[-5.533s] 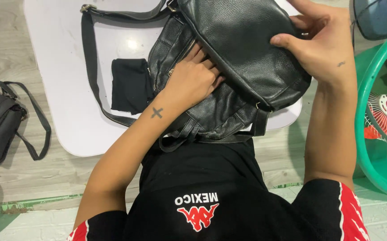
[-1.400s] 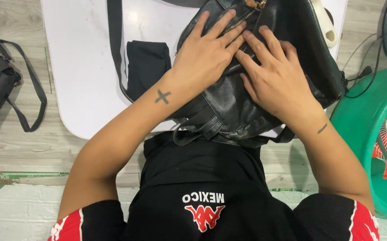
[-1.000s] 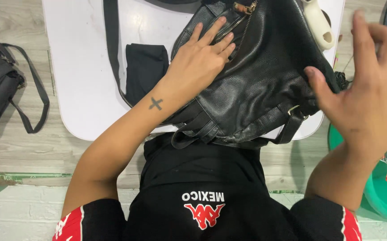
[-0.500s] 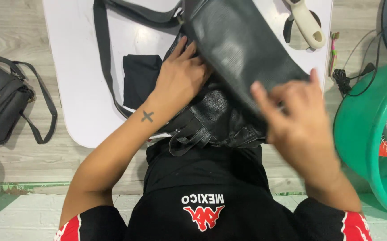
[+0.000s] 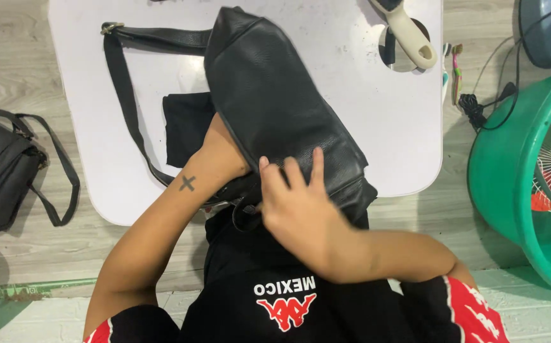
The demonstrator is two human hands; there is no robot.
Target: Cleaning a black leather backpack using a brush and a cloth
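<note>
While the left hand hides inside the black leather bag, grip unclear, the right hand presses flat on it.

Bag on table, fan to its right

The person is wearing a black short-sleeved shirt with red sleeve panels carrying white marks, plus white lettering and a red-and-white emblem on the chest. Both forearms are showing bare. A small dark cross-shaped tattoo is sitting on the left forearm near the wrist.
</note>
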